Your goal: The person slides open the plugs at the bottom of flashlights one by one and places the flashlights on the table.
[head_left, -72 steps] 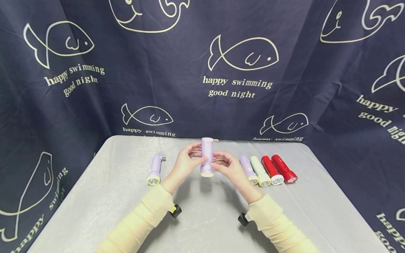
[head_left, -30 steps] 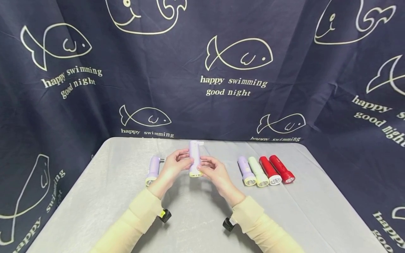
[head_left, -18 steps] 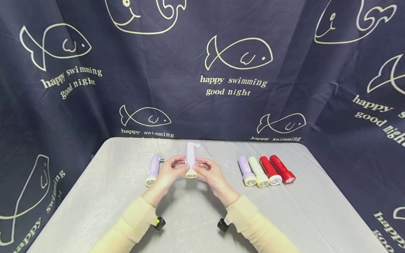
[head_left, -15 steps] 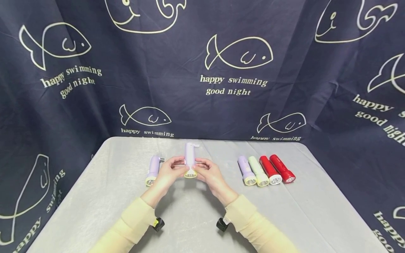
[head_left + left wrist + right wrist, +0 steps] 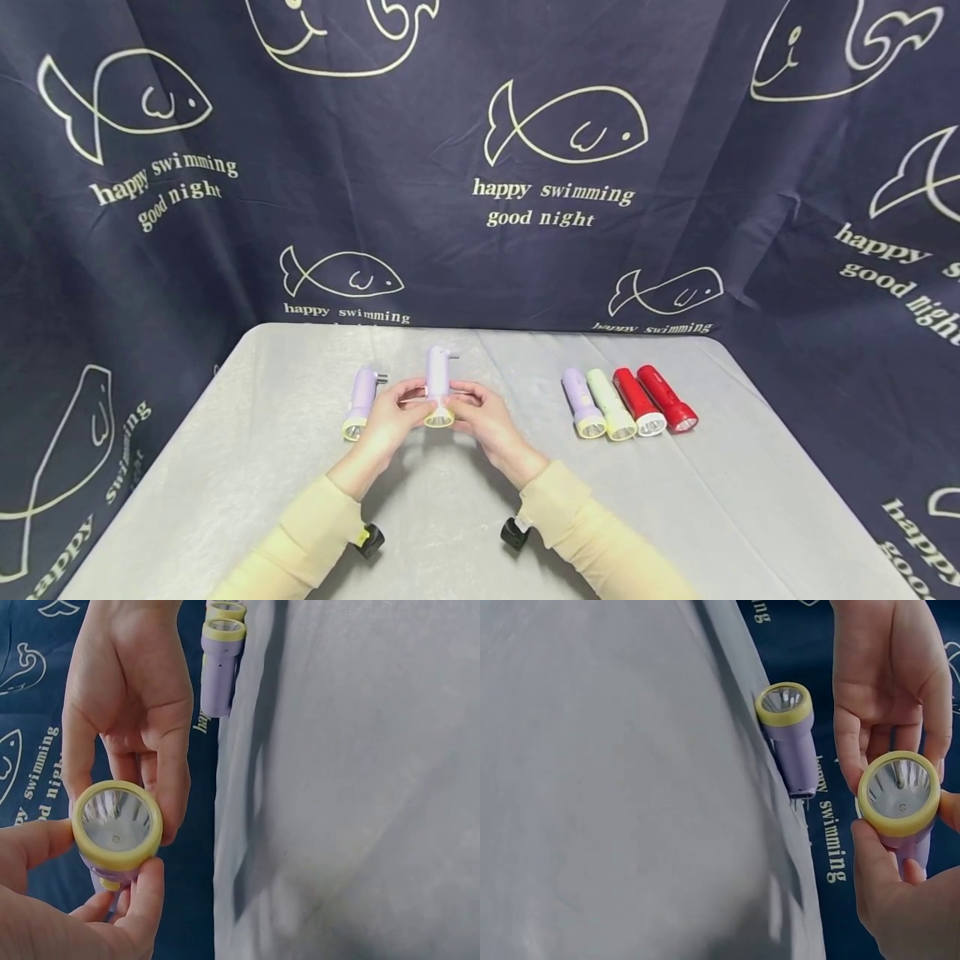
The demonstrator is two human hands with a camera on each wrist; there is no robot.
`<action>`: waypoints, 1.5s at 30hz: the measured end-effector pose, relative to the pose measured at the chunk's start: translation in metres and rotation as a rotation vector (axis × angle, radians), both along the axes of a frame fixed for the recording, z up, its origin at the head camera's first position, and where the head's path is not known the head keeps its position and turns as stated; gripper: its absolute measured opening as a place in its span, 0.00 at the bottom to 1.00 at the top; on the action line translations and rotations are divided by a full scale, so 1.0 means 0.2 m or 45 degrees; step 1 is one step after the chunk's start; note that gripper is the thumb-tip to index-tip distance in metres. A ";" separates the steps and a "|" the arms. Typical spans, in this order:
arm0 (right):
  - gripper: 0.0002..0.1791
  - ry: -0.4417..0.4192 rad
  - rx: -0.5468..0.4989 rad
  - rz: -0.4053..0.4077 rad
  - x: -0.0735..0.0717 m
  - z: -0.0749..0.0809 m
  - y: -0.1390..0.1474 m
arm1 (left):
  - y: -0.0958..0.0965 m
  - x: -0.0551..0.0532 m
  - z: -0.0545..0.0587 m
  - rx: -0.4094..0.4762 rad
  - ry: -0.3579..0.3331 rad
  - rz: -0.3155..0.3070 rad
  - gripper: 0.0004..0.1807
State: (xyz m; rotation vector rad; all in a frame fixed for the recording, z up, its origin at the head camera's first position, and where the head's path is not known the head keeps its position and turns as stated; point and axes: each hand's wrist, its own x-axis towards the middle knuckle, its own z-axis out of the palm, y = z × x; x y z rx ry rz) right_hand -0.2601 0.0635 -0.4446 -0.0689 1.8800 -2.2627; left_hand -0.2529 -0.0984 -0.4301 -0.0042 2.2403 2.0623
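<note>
Our left hand (image 5: 388,418) and right hand (image 5: 489,422) finger-pinch the held purple flashlight (image 5: 438,377) above the table (image 5: 442,517), near 1 lying purple flashlight (image 5: 363,395), apparently positioning it, so we judge lowering calls for an even grip.

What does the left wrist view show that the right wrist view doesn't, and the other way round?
Only the left wrist view: the purple flashlight lying across the table, with part of another yellow-rimmed flashlight behind it.

Only the right wrist view: the lone flashlight, purple too, with metal prongs at its tail.

Both: the left grip and right grip on the held flashlight, plus the grey table and blue curtain.
</note>
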 end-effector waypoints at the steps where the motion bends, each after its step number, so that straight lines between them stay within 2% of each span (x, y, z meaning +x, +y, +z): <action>1: 0.25 -0.007 0.003 0.005 0.00 0.00 0.00 | 0.00 0.00 0.00 -0.012 -0.005 0.004 0.27; 16: 0.25 -0.044 0.103 0.054 -0.04 -0.05 -0.07 | -0.01 0.02 -0.03 -0.154 -0.040 0.017 0.27; 26: 0.23 -0.027 0.148 0.102 -0.07 -0.07 -0.11 | -0.01 0.01 -0.03 -0.270 -0.067 0.043 0.26; 31: 0.23 -0.028 0.166 0.106 -0.07 -0.08 -0.13 | -0.01 0.01 -0.04 -0.323 -0.040 0.042 0.25; 37: 0.23 -0.042 0.211 0.110 -0.08 -0.10 -0.15 | 0.00 0.01 -0.04 -0.446 0.025 0.055 0.23; 40: 0.23 -0.051 0.226 0.113 -0.09 -0.11 -0.16 | -0.01 0.00 -0.05 -0.552 0.045 0.052 0.23; 45: 0.22 -0.053 0.229 0.129 -0.10 -0.12 -0.17 | -0.01 0.00 -0.05 -0.675 0.026 0.033 0.25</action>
